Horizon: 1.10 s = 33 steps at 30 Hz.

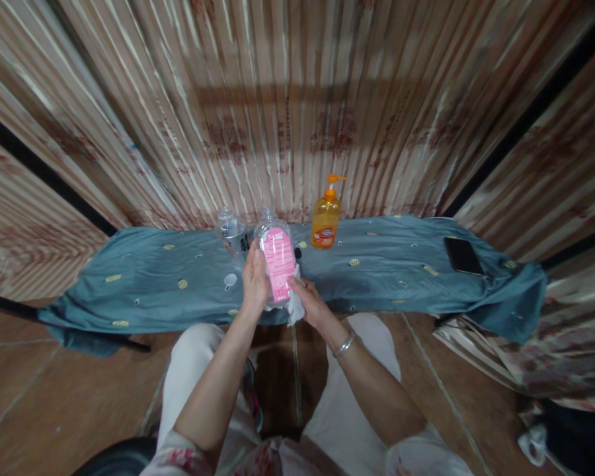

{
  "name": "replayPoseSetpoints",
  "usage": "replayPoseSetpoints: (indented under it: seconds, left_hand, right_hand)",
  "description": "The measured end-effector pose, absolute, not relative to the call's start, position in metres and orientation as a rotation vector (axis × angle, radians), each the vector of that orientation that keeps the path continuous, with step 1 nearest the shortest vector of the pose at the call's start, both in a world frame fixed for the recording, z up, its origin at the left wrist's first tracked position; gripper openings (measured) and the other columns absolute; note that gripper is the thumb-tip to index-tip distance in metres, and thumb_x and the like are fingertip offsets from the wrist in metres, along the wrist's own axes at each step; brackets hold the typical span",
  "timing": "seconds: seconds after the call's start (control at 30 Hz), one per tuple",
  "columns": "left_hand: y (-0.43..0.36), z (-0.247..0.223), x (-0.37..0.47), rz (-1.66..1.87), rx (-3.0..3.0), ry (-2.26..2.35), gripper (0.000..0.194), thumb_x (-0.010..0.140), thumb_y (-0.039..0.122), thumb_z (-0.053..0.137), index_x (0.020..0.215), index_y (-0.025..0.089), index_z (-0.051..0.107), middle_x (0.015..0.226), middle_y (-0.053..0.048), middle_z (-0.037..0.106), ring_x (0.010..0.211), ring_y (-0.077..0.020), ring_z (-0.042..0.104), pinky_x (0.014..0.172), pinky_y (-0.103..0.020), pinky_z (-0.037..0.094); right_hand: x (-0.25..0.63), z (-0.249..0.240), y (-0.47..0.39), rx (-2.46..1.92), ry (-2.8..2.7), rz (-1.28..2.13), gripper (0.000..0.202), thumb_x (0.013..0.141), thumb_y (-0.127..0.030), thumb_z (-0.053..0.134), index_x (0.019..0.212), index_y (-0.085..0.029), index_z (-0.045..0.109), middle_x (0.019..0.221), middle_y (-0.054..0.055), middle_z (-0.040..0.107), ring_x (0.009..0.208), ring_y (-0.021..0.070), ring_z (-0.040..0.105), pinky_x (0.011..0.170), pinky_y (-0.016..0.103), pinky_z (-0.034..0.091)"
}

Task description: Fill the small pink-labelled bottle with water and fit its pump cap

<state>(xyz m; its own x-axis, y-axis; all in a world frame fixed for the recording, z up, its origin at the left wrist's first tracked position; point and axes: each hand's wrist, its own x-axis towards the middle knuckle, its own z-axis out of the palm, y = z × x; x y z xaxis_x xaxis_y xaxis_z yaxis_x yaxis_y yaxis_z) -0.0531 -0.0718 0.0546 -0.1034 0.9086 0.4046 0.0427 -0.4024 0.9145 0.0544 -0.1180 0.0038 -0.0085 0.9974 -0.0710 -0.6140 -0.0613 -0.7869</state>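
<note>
A clear plastic bottle with a pink label is held tilted above the cloth-covered bench, its uncapped neck pointing away from me. My left hand is closed around its left side. A crumpled white wipe is pinched in my right hand, against the bottle's lower right side. I cannot tell whether it is tissue or cloth. Just left of my left hand stands another clear bottle with dark lettering, partly hidden. Near it on the bench lies a small round whitish piece, perhaps a cap.
An orange pump bottle stands upright at the back, right of my hands. A black phone lies toward the bench's right end. Behind my right fingers sits a small black object. A pleated curtain hangs behind the bench.
</note>
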Motion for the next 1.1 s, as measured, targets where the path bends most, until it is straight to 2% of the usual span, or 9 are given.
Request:
replayPoseSetpoints:
  seconds: [0.1, 0.23, 0.4, 0.53, 0.63, 0.73, 0.8, 0.97, 1.1]
  left_hand:
    - [-0.069, 0.048, -0.055, 1.566, 1.52, 1.08, 0.069, 0.091, 0.067, 0.044, 0.141, 0.02, 0.05, 0.148, -0.01, 0.053, 0.141, -0.0232, 0.045, 0.12, -0.036, 0.03]
    - [-0.074, 0.039, -0.057, 1.545, 1.602, 1.07, 0.073, 0.091, 0.062, 0.049, 0.15, 0.022, 0.034, 0.143, -0.013, 0.055, 0.134, -0.0249, 0.052, 0.116, -0.043, 0.036]
    - [-0.085, 0.035, -0.054, 1.537, 1.678, 1.116, 0.065, 0.088, 0.056, 0.058, 0.141, 0.021, 0.045, 0.145, -0.014, 0.05, 0.136, -0.0276, 0.048, 0.117, -0.045, 0.034]
    - [-0.085, 0.037, -0.048, 1.517, 1.599, 1.097, 0.086, 0.071, 0.052, 0.076, 0.142, 0.018, 0.042, 0.141, -0.014, 0.053, 0.131, -0.0298, 0.051, 0.115, -0.044, 0.037]
    - [-0.083, 0.039, -0.045, 1.507, 1.531, 1.103, 0.091, 0.061, 0.049, 0.083, 0.137, 0.017, 0.045, 0.13, -0.012, 0.06, 0.118, -0.029, 0.06, 0.108, -0.044, 0.043]
    - [-0.082, 0.038, -0.044, 1.461, 1.455, 1.083, 0.083, 0.061, 0.048, 0.082, 0.13, 0.017, 0.049, 0.125, -0.012, 0.063, 0.113, -0.0275, 0.062, 0.104, -0.042, 0.046]
    - [-0.084, 0.035, -0.043, 1.422, 1.408, 1.054, 0.076, 0.065, 0.048, 0.08, 0.129, 0.017, 0.051, 0.125, -0.011, 0.063, 0.113, -0.0268, 0.062, 0.105, -0.041, 0.045]
    - [-0.091, 0.028, -0.041, 1.406, 1.351, 0.991, 0.074, 0.07, 0.049, 0.076, 0.132, 0.017, 0.05, 0.128, -0.012, 0.063, 0.117, -0.0257, 0.061, 0.108, -0.039, 0.042]
    - [-0.098, 0.03, -0.038, 1.386, 1.332, 0.979, 0.072, 0.068, 0.05, 0.077, 0.127, 0.018, 0.054, 0.126, -0.01, 0.064, 0.118, -0.0254, 0.06, 0.106, -0.036, 0.043]
  right_hand:
    - [0.055, 0.008, -0.119, -0.785, -0.671, 1.439, 0.048, 0.054, -0.059, 0.085, 0.076, -0.02, 0.069, 0.059, -0.003, 0.069, 0.046, 0.0106, 0.056, 0.048, 0.023, 0.044]
    - [0.057, 0.011, -0.12, -0.8, -0.722, 1.388, 0.048, 0.061, -0.058, 0.082, 0.087, -0.02, 0.069, 0.071, 0.0, 0.073, 0.059, 0.0156, 0.064, 0.058, 0.027, 0.05]
    - [0.06, 0.009, -0.119, -0.916, -0.902, 1.184, 0.045, 0.071, -0.051, 0.076, 0.101, -0.019, 0.067, 0.084, 0.001, 0.074, 0.069, 0.0162, 0.066, 0.065, 0.028, 0.052]
    - [0.061, 0.003, -0.12, -1.103, -1.121, 0.893, 0.049, 0.073, -0.045, 0.072, 0.113, -0.019, 0.061, 0.093, 0.004, 0.074, 0.079, 0.0195, 0.068, 0.071, 0.03, 0.055]
    - [0.058, -0.001, -0.122, -1.16, -1.271, 0.726, 0.055, 0.079, -0.046, 0.065, 0.126, -0.017, 0.056, 0.111, 0.011, 0.073, 0.098, 0.0251, 0.069, 0.087, 0.037, 0.055]
    - [0.054, -0.002, -0.126, -1.158, -1.347, 0.612, 0.056, 0.089, -0.047, 0.053, 0.135, -0.015, 0.052, 0.131, 0.017, 0.064, 0.123, 0.027, 0.06, 0.106, 0.043, 0.047]
    - [0.053, -0.002, -0.127, -1.168, -1.349, 0.579, 0.056, 0.095, -0.047, 0.044, 0.141, -0.016, 0.048, 0.14, 0.016, 0.058, 0.132, 0.0253, 0.054, 0.112, 0.044, 0.042]
    - [0.054, 0.002, -0.127, -1.158, -1.311, 0.598, 0.062, 0.099, -0.055, 0.033, 0.148, -0.018, 0.043, 0.151, 0.013, 0.049, 0.142, 0.0222, 0.044, 0.12, 0.043, 0.034]
    - [0.059, 0.006, -0.127, -1.151, -1.252, 0.669, 0.07, 0.096, -0.064, 0.031, 0.146, -0.017, 0.046, 0.151, 0.013, 0.049, 0.143, 0.0233, 0.042, 0.121, 0.042, 0.031]
